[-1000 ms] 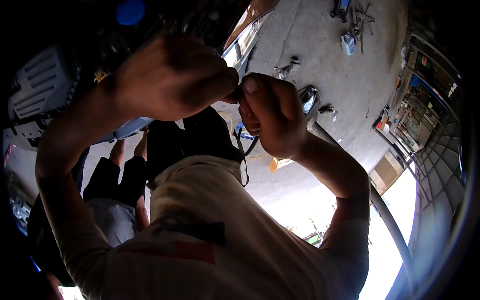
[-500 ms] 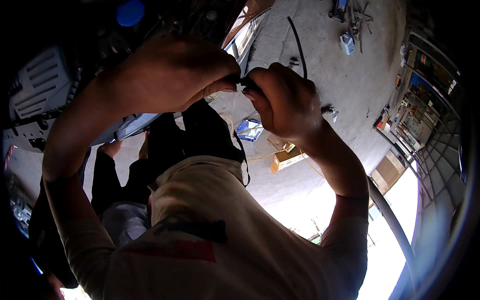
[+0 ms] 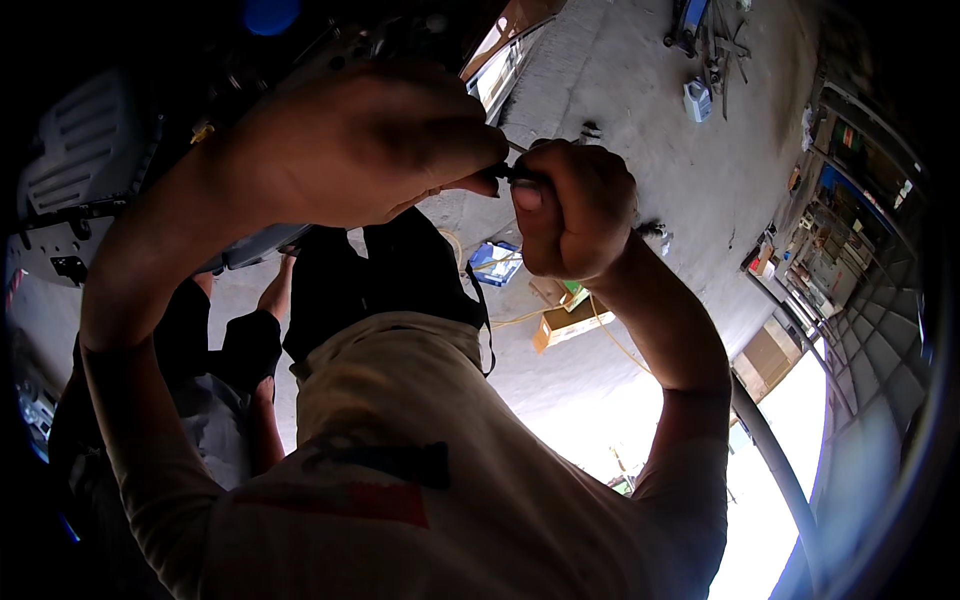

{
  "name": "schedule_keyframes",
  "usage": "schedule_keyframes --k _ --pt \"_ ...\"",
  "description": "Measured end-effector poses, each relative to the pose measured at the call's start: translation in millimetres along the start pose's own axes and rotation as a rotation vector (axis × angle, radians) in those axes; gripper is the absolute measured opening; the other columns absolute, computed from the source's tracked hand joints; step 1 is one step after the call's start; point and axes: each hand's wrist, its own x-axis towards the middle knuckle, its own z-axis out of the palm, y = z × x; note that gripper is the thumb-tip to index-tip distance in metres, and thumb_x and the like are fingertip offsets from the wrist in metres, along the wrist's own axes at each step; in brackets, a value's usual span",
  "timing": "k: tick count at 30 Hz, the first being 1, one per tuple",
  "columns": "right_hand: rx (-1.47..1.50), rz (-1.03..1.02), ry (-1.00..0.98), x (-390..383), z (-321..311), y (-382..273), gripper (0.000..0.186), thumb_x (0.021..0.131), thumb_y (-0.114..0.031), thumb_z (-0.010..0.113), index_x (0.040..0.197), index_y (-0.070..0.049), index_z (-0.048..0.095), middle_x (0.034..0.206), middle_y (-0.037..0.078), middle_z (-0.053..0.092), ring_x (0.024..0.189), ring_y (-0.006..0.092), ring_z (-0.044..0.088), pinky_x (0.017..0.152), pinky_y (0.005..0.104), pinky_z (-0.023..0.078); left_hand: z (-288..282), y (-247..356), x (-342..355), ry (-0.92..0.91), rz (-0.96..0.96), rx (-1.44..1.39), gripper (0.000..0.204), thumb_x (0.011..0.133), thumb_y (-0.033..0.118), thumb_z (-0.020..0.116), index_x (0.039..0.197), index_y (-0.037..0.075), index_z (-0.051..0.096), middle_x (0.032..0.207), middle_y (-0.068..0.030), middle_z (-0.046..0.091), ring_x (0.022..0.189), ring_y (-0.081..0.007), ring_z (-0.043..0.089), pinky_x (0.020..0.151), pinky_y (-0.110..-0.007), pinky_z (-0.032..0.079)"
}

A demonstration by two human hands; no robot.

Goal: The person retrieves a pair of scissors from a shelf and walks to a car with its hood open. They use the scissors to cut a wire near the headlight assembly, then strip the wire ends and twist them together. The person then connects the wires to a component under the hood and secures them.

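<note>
My left hand and my right hand are raised close together in front of me, both with fingers closed on a small dark piece that bridges their fingertips. Its shape is mostly hidden by my fingers. The right thumb is pressed along the side of its fist. Behind and left of my left hand is a dark vehicle front with a grey ribbed plastic cover and a blue cap.
A person is close at my left. On the concrete floor lie a blue packet, a cardboard box, yellow cords, a white jug and metal tools. Shelving and a pole stand at the right.
Both hands have shifted a little rightward, the left also upward since half a second ago. The long black strand that rose above my right hand then is no longer seen there. The person's legs have moved.
</note>
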Motion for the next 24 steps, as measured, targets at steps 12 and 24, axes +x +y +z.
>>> schedule_keyframes --k 12,24 --pt "0.517 0.781 -0.054 -9 15 -30 0.026 0.095 -0.014 0.044 0.073 -0.002 0.049 0.051 0.007 0.042 0.047 0.0123 0.044 0.044 0.0308 0.035 5 1 -9 -0.077 -0.007 0.142 0.023 0.077 0.024 0.069 0.083 0.004 0.06 0.07 -0.0016 0.049 0.064 -0.0132 0.051 0.06 -0.03 0.042" --pt "0.651 0.989 -0.188 7 3 -29 0.025 0.094 -0.02 0.044 0.074 -0.006 0.044 0.055 0.005 0.041 0.043 0.0194 0.038 0.041 0.0307 0.03 3 -2 -12 -0.188 -0.136 0.172 0.022 0.081 0.024 0.068 0.094 0.007 0.06 0.076 -0.003 0.053 0.073 -0.0165 0.056 0.066 -0.032 0.046"
